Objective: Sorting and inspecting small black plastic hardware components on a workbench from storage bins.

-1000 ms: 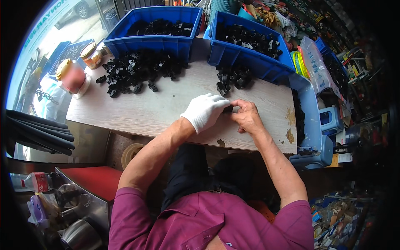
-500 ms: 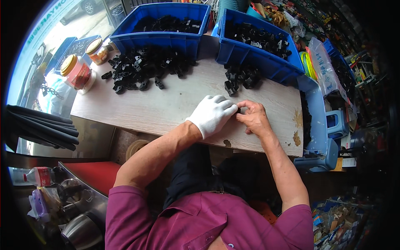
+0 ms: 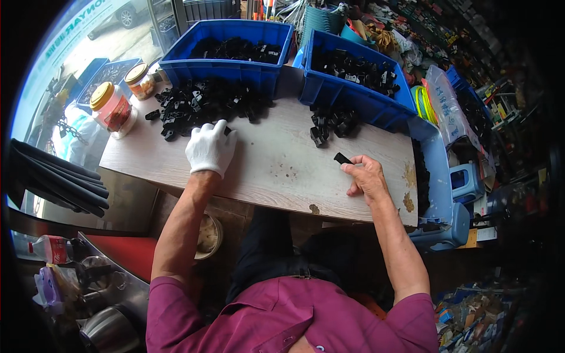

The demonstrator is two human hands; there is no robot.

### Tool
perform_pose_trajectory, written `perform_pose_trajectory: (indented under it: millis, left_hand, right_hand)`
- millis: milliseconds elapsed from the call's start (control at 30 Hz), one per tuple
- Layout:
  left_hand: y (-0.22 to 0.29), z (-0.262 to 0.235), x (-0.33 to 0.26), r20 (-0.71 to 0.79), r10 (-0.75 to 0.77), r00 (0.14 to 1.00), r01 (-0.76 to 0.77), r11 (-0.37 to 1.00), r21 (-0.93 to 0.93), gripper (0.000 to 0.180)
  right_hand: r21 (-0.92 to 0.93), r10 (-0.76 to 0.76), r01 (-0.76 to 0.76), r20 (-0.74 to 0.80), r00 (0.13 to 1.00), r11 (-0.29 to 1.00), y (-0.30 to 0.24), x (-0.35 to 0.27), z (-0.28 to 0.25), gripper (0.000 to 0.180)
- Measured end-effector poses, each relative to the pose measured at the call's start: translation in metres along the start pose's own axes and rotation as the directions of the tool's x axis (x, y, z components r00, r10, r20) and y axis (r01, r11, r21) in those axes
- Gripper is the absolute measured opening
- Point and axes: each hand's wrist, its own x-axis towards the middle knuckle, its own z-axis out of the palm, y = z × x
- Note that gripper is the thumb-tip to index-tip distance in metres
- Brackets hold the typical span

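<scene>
My left hand, in a white knit glove, is at the near edge of a loose heap of small black plastic parts. Its fingers are bent round one black part, of which only a bit shows between finger and thumb. Over the right half of the table, my bare right hand pinches a short black plastic piece between thumb and forefinger, its end pointing up and left. A smaller cluster of black parts lies beyond it.
Two blue bins of black parts stand along the table's far edge. Two lidded jars stand at the far left. A light-blue plastic container adjoins the right edge of the wooden table. Below, a bucket sits on the floor.
My hands were together over the table. The left has moved away left to the large heap and closed on a part; the right has shifted slightly right, keeping the black piece.
</scene>
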Motion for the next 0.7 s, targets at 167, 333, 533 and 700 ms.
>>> perform_pose_trajectory:
  millis: [167,333,533,700]
  left_hand:
    - [0.007,0.001,-0.013,0.001,0.021,1.0,-0.021,0.997,-0.074,0.023]
    - [0.027,-0.001,-0.022,-0.011,0.098,0.995,-0.099,0.979,-0.181,0.014]
    - [0.043,0.004,-0.015,-0.017,0.118,0.993,-0.117,0.943,-0.313,0.004]
    - [0.053,0.01,-0.014,0.033,0.148,0.988,-0.128,0.93,-0.343,0.006]
  right_hand:
    - [0.066,0.025,-0.003,-0.34,0.94,0.998,-0.01,0.027,-0.065,0.033]
    - [0.082,-0.087,0.272,-0.827,0.555,0.959,-0.038,0.049,-0.142,0.034]
    - [0.019,-0.014,0.021,-0.316,0.949,1.0,-0.029,0.027,-0.036,0.034]
    - [-0.114,0.009,-0.024,-0.136,0.991,0.993,-0.021,0.035,0.023,0.033]
